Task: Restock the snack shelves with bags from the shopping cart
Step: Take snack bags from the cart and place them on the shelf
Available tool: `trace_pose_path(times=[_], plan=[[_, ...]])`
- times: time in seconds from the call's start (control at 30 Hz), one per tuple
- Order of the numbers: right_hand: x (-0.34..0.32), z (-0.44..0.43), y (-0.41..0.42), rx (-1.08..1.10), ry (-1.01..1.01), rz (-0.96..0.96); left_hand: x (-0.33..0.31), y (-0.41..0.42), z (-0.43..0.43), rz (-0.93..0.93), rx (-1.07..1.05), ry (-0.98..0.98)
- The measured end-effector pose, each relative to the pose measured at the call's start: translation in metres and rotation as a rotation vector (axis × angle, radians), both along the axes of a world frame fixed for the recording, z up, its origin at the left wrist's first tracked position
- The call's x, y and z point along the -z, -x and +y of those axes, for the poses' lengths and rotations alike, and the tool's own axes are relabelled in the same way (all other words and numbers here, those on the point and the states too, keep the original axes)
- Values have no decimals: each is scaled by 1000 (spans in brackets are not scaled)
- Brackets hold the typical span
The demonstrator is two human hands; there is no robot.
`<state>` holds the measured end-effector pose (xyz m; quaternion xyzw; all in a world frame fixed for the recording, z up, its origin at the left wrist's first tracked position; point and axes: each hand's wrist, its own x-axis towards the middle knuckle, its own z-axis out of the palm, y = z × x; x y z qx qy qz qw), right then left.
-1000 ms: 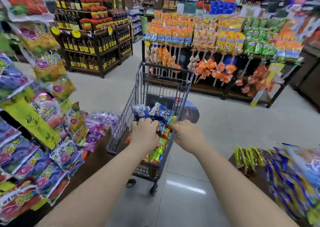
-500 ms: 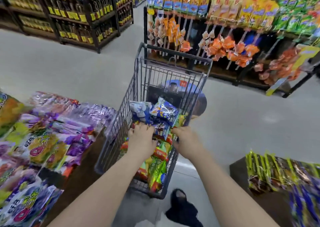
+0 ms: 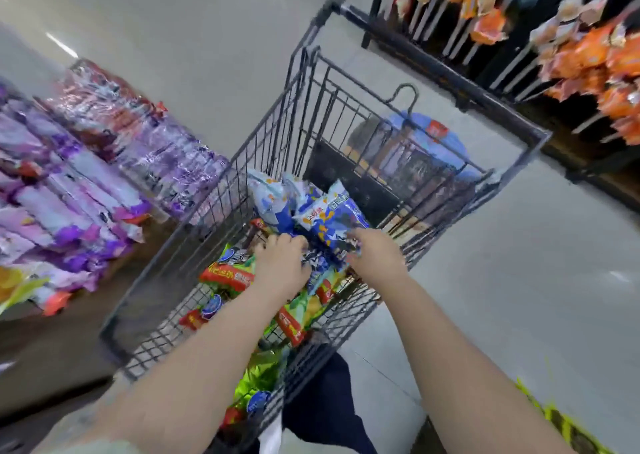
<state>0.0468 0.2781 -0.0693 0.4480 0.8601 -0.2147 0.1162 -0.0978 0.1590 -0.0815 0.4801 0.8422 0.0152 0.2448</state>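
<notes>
While the shopping cart [image 3: 210, 191] holds a heap of bags, restocking reads as barely begun. Left hand [image 3: 282, 267] and right hand [image 3: 375, 256]: both gripping blue bags [image 3: 329, 211] atop the heap, none lifted out. Snack shelf [image 3: 52, 346]: beside cart, left.

Left hand [image 3: 282, 266], right hand [image 3: 375, 254]: fingertips lost among the blue bags [image 3: 332, 214]; purple packs [image 3: 69, 176] at left smeared, print unreadable.

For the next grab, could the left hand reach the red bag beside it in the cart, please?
Probably yes: the red bag lies uncovered right beside the left hand, though that hand grips blue bags.
</notes>
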Motion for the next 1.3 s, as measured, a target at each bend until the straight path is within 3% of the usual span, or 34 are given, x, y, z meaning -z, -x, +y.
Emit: trace_pose_path(times=[0.2, 0.33, 0.43, 0.53, 0.63, 0.77, 0.97, 1.17, 1.3], plan=[[73, 94, 20, -44, 102, -177, 62, -2, 60, -340, -366, 40], [112, 125, 36, 78, 217, -176, 95, -9, 96, -772, -891, -6], [130, 137, 45, 218, 372, -155, 122, -13, 113, -918, -1184, -67], [142, 140, 46, 240, 451, -182, 149, -19, 116, -974, -1325, -81], [147, 138, 42, 252, 476, -182, 158, -27, 114, -1177, -1425, -104], [136, 132, 37, 234, 466, -138, 150, -35, 99, -1120, -1361, -162], [74, 91, 22, 300, 765, 40, 111, -24, 36, -1070, -1375, -320], [20, 7, 42, 106, 885, 195, 55, 8, -60, -1059, -1492, -562], [-7, -49, 78, -28, 962, 230, 15, 22, -121, -954, -1584, -775]])
